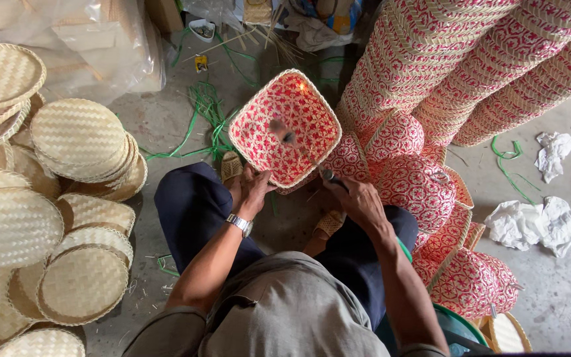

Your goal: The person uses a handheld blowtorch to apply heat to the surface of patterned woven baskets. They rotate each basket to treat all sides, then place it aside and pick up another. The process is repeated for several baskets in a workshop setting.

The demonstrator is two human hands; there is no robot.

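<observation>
Two hands work mid-frame: left hand [251,190] grips the tilted basket's [285,129] near rim; right hand [355,198], closed round a torch [312,162], points up-left into it.

Bare floor [166,119] lies open far left of the red tray [285,129], crossed only by green strips [203,109]. Round pale trays [77,139] wall the left. Red stacks [470,66] crowd the right and far right. Near right, crumpled paper [533,221] dots open concrete.
</observation>
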